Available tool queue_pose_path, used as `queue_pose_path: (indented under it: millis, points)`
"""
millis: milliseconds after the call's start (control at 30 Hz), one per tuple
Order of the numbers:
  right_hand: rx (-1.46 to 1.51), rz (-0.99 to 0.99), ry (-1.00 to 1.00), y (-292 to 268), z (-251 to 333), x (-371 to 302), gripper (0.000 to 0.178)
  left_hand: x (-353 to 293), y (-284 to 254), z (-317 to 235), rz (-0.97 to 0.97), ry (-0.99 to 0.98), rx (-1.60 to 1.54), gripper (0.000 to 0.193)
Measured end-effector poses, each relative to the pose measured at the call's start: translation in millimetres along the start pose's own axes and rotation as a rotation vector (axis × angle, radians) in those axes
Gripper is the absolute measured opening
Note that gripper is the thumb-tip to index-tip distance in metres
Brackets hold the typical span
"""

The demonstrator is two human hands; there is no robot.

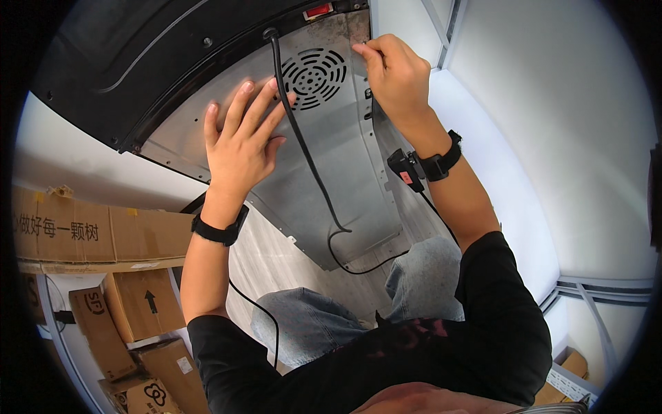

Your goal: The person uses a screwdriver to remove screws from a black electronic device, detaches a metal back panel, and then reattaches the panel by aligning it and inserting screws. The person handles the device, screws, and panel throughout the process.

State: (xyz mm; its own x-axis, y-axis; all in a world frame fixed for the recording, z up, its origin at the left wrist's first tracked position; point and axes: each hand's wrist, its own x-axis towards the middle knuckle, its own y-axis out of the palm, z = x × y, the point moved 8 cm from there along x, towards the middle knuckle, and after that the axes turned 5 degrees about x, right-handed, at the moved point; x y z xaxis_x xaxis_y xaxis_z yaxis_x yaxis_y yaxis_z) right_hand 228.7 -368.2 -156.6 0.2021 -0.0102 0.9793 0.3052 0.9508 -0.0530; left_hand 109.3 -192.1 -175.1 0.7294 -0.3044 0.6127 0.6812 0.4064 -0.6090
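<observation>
A large grey sheet-metal panel (pixel 338 159) on a black-topped appliance (pixel 158 55) stands in front of me. My left hand (pixel 241 141) lies on the panel with its fingers spread, left of a round slotted vent (pixel 314 79). Its fingertips are beside a black power cord (pixel 303 141), which comes out near the top and runs down to the floor. At the panel's upper right edge, my right hand (pixel 398 79) is closed in a pinch, thumb against bent fingers. Whatever sits between those fingertips, if anything, is too small to make out.
A red rocker switch (pixel 318 10) is above the vent. Brown cardboard boxes (pixel 141 303) are stacked at lower left, below a long carton (pixel 89 231). White walls (pixel 552 124) with grey metal framing are at right. Black straps circle both wrists, with a small black device (pixel 405 170) by the right one.
</observation>
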Motion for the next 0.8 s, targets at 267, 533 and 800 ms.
queue_pose_path:
  millis: [267,533,800]
  points:
    - [-0.145,0.042,-0.068,4,7,7,0.023,0,-2,1,-0.003,-0.001,-0.011,0.075]
    - [-0.176,0.04,-0.064,7,-1,5,0.023,1,-1,0,-0.015,0.004,0.001,0.073]
    - [-0.123,0.016,-0.075,6,0,5,0.026,0,-2,-1,-0.027,-0.001,-0.003,0.072]
